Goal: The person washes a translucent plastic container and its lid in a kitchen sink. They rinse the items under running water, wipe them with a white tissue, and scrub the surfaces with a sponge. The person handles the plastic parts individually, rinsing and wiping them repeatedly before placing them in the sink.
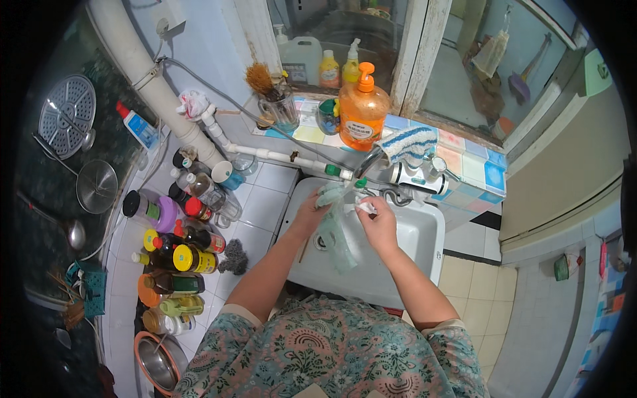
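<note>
Over the white sink [415,259], my left hand [309,213] is closed on a thin, see-through pale green plastic bag [337,242]. The bag hangs limp into the basin, and part of it is bunched up by the fingers. To its right, my right hand [380,225] pinches a small crumpled white piece [363,204]; whether that is tissue or cloth I cannot tell. Both hands are just below the curved metal faucet [371,159]. A blue-and-white striped cloth [410,146] drapes over the faucet's white body.
An orange pump bottle [363,113] stands on the tiled ledge behind the sink, beside a glass jar [279,109] holding a brush. Several bottles and jars, one a yellow-lidded jar [194,259], crowd the left counter near a grey scrubber [233,257]. A metal bowl [156,361] sits at lower left.
</note>
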### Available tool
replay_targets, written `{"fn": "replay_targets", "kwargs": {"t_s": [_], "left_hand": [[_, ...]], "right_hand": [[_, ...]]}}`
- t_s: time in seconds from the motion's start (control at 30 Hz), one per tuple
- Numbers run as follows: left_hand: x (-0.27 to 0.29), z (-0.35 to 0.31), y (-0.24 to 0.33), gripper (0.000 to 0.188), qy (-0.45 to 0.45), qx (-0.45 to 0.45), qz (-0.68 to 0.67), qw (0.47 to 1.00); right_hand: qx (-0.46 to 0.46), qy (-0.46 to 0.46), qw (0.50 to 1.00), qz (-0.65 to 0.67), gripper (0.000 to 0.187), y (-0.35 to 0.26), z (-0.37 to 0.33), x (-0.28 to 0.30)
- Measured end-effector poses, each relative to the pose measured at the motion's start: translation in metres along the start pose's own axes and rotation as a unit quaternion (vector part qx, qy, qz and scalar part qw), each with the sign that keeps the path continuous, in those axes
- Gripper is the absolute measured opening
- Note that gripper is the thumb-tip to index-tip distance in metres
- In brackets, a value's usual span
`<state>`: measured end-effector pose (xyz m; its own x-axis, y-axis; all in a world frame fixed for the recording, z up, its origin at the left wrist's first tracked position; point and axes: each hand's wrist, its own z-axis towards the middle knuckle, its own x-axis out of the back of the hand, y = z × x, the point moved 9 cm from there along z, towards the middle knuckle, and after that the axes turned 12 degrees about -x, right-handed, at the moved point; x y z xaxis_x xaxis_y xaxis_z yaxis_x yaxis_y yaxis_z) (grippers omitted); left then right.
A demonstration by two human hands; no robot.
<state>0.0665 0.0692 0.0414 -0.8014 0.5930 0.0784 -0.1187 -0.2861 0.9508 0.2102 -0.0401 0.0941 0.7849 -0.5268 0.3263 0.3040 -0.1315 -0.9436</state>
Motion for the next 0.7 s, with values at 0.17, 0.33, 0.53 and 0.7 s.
{"fn": "replay_targets", "kwargs": {"t_s": [0.17, 0.33, 0.53, 0.7], "left_hand": [[0.004, -0.005, 0.004, 0.036, 0.063, 0.067, -0.125, 0.988], [-0.001, -0.01, 0.013, 0.036, 0.021, 0.065, -0.08, 0.994], [-0.006, -0.009, 0.025, 0.028, -0.026, 0.002, -0.015, 1.0], [-0.006, -0.012, 0.027, 0.03, -0.093, -0.089, 0.115, 0.985]], "right_hand": [[-0.027, -0.001, 0.998, 0.057, 0.02, 0.005, 0.013, 0.0], [0.04, -0.032, 0.999, 0.016, 0.025, -0.015, 0.017, -0.02], [0.168, -0.058, 0.979, -0.102, 0.04, -0.041, 0.01, -0.027], [0.177, -0.073, 0.972, -0.136, 0.047, -0.045, 0.01, -0.028]]}}
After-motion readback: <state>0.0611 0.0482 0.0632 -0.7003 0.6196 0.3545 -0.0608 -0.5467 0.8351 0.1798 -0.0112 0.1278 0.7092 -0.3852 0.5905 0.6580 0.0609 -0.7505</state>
